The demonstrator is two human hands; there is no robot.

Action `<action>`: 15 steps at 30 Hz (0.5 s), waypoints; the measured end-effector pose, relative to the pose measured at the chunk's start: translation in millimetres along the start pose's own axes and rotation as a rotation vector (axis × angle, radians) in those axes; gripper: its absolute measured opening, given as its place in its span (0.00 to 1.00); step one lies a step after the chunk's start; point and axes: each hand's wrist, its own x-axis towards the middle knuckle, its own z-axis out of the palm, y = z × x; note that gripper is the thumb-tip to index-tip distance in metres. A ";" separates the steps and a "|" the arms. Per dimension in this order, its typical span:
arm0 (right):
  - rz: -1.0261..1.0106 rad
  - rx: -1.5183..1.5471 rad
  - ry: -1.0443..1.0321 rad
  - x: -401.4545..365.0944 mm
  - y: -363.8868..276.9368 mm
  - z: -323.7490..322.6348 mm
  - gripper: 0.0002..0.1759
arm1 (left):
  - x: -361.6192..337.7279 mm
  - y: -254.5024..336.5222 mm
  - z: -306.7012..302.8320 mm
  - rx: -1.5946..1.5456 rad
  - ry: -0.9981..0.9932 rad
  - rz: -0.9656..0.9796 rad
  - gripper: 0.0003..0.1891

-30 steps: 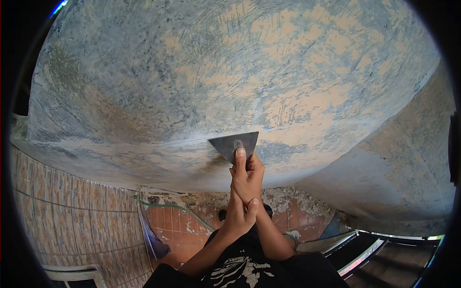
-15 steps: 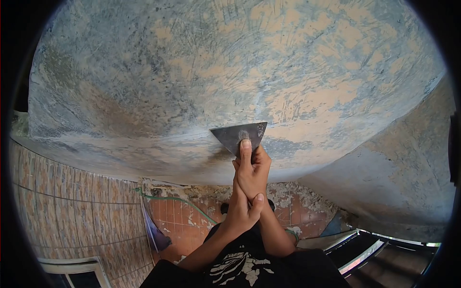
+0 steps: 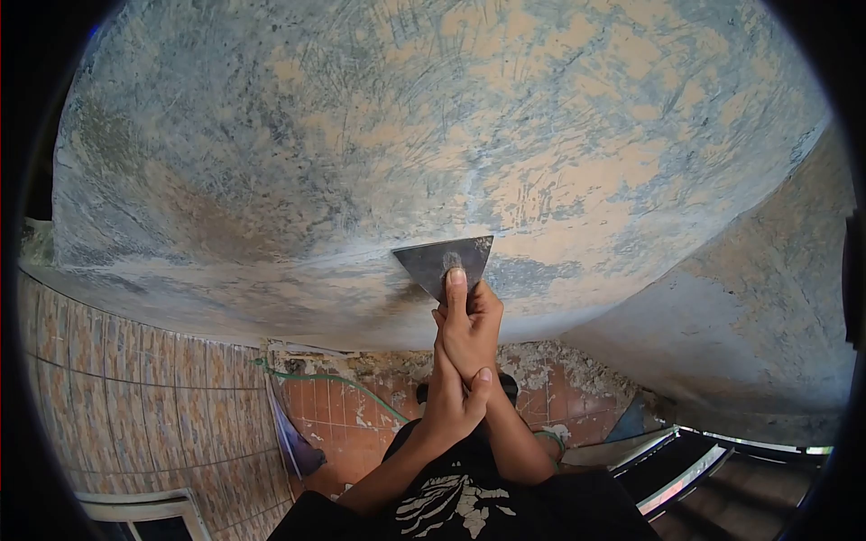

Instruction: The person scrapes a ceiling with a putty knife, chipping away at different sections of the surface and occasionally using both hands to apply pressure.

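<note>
My right hand (image 3: 473, 335) is closed around a scraper (image 3: 431, 267) with a wide dark metal blade, thumb pressed flat on the blade's face. The blade's long edge meets the patchy wall (image 3: 577, 171), where peach-coloured paint and bare grey plaster show. The scraper's handle is hidden inside my fingers. Wrapped around my right wrist from the left side is my left hand (image 3: 453, 410), its thumb lying across the top.
Paint flakes and rubble lie along the wall's foot on the reddish tiled floor (image 3: 334, 410). A green hose (image 3: 361, 386) crosses it, near a purple cloth-like item (image 3: 300, 451). A stone-patterned tiled wall (image 3: 126, 361) is at left; another plastered wall (image 3: 713, 334) angles in at right.
The scraper and both hands have shifted slightly left and a little down in view. The wall has also slid slightly left in view. My grip looks the same.
</note>
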 end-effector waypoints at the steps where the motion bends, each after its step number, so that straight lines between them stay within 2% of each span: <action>1: -0.003 0.003 0.000 1.4 2.1 -1.1 0.20 | 2.1 -1.9 -1.0 0.012 -0.006 0.033 0.38; 3: -0.010 0.043 -0.055 2.2 7.3 -5.7 0.20 | 2.8 -2.8 0.3 0.007 0.000 0.016 0.38; 11: -0.014 0.000 -0.021 2.4 1.4 -2.5 0.21 | 3.8 2.7 0.6 -0.052 0.014 -0.060 0.38; 13: -0.016 -0.010 -0.018 3.1 -8.3 1.0 0.21 | 4.9 5.4 -0.4 -0.038 0.016 0.030 0.39; 15: -0.066 0.032 0.006 1.3 -32.0 7.0 0.21 | 11.8 23.5 -4.5 -0.070 -0.009 -0.049 0.39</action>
